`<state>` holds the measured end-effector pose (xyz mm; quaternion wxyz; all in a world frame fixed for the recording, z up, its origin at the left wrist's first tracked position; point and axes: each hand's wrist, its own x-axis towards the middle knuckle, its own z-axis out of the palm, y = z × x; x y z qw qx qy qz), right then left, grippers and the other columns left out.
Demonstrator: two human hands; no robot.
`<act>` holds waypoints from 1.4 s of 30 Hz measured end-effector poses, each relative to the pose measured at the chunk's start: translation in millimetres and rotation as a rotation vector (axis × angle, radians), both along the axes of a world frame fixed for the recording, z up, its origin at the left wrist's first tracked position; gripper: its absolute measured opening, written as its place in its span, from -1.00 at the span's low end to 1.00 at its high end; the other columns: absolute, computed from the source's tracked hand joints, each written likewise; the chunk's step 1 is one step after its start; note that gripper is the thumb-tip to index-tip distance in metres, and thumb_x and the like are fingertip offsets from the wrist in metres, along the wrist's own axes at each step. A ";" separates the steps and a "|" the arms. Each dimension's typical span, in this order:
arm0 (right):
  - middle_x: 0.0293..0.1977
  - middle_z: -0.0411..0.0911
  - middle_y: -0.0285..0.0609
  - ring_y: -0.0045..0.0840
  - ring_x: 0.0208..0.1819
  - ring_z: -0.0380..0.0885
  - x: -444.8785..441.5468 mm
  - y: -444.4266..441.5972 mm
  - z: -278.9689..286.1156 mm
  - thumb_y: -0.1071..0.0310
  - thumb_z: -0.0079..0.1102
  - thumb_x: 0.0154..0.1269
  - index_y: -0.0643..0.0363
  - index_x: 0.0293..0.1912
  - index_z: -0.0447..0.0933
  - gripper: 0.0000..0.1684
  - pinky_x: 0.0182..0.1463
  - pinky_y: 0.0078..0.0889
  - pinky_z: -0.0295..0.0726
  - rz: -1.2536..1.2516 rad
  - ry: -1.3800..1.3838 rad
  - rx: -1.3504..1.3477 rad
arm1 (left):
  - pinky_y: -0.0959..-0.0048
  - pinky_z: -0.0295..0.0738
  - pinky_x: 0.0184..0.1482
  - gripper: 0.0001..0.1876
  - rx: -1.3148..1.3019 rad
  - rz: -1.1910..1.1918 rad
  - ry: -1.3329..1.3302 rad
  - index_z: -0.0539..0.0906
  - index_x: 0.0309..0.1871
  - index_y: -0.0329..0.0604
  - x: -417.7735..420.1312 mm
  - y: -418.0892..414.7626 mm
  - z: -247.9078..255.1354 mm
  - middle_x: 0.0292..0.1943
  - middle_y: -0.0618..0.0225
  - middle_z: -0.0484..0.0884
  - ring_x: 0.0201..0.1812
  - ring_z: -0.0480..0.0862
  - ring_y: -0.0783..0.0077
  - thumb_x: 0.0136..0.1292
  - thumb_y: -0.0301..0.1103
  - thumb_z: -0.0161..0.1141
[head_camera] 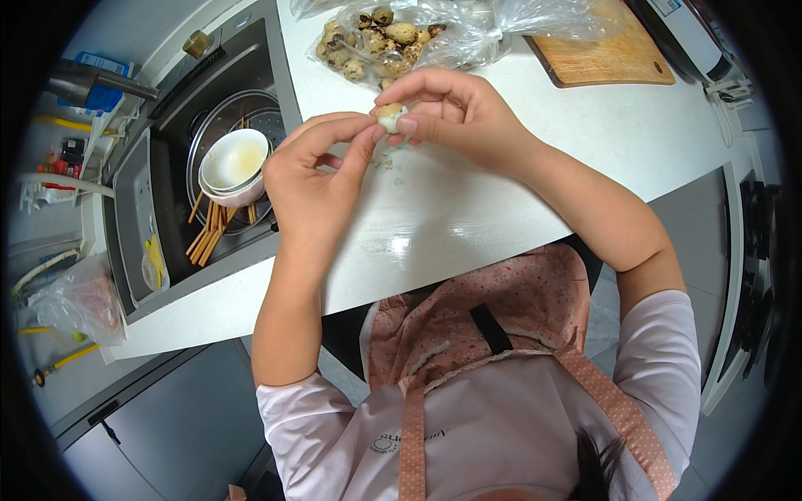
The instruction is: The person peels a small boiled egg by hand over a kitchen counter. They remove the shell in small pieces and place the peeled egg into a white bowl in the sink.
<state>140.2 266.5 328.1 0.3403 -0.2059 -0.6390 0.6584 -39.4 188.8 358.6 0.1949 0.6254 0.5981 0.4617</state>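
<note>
A partly peeled quail egg (391, 118) is held between the fingertips of both hands, above the white countertop. Part of its shell still shows on top, while smooth white shows lower down. My left hand (326, 150) pinches it from the left with thumb and forefinger. From the right, my right hand (454, 116) holds it with thumb and fingers. Small bits of eggshell (387, 164) lie on the counter just below the hands. Beyond them, a clear plastic bag (463, 47) contains several speckled quail eggs (401, 32).
At left is a dark sink (258, 59) with stacked bowls (235, 164), a steel strainer or pot lid (199, 150) and several wooden chopsticks (213, 235). A wooden cutting board (601, 59) lies at the back right. A plastic bag (84, 300) sits left of the sink.
</note>
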 end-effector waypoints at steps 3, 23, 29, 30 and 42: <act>-0.03 0.59 -0.19 -0.60 -0.06 0.64 -0.3 0.0 -1.0 0.43 0.21 0.37 0.29 0.12 0.48 -0.63 0.08 -0.55 0.62 0.016 0.029 0.028 | 0.65 0.54 -0.35 -0.91 0.005 -0.031 -0.060 0.78 -0.26 -0.19 -1.0 -0.2 -1.2 -0.25 0.32 0.76 -0.26 0.70 0.59 0.15 -0.51 0.38; -0.08 0.59 -0.24 -0.65 -0.11 0.64 -2.0 -5.5 -3.5 0.41 0.27 0.32 0.22 0.09 0.50 -0.64 0.00 -0.62 0.60 -0.029 -0.021 0.215 | 0.60 0.55 -0.40 -0.91 0.116 0.005 -0.007 0.68 -0.38 -0.21 2.3 1.5 -8.1 -0.35 0.34 0.71 -0.37 0.68 0.55 0.02 -0.57 0.34; 0.00 0.58 -0.16 -0.61 -0.05 0.62 1.1 -3.4 1.4 0.43 0.13 0.41 0.27 0.13 0.47 -0.67 0.06 -0.59 0.59 0.064 -0.026 0.086 | 0.59 0.52 -0.42 -0.91 0.179 0.056 0.063 0.65 -0.42 -0.20 0.4 3.5 -7.1 -0.39 0.36 0.69 -0.39 0.67 0.53 0.00 -0.57 0.33; 0.00 0.58 -0.16 -0.61 -0.06 0.62 -0.3 -2.5 1.9 0.40 0.11 0.43 0.26 0.13 0.47 -0.67 0.03 -0.60 0.59 0.078 -0.014 0.055 | 0.58 0.51 -0.42 -0.91 0.178 0.076 0.065 0.65 -0.42 -0.19 -1.2 3.9 -6.3 -0.40 0.36 0.69 -0.38 0.67 0.53 0.00 -0.57 0.33; -0.09 0.58 -0.26 -0.67 -0.22 0.63 1.1 4.2 1.1 0.36 0.18 0.36 0.12 0.13 0.50 -0.64 -0.17 -0.63 0.56 -0.024 0.004 -0.047 | 0.46 0.48 -0.38 -0.94 -0.139 -0.185 0.256 0.68 -0.35 -0.20 -10.2 -0.3 -5.1 -0.36 0.29 0.66 -0.41 0.64 0.37 0.12 -0.45 0.32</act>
